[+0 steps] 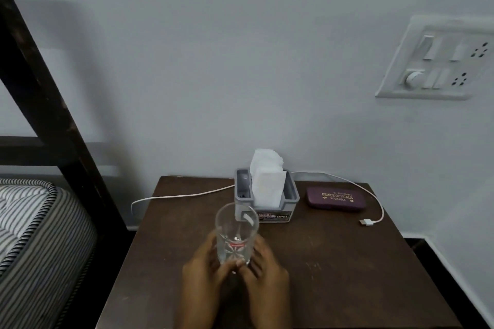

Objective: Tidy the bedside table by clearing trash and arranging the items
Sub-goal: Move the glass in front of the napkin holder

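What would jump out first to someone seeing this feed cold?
Front and centre, the left hand and right hand together clasp an upright clear glass. Behind it a grey organizer holds white tissue; a purple spectacle case and white cable lie right.

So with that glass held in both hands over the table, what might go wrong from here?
The glass is gripped only near its base by the left hand and right hand, so it might slip or tip. Moved forward, it may bump the grey organiser holding tissues. The loose white cable could snag on a sweeping hand.
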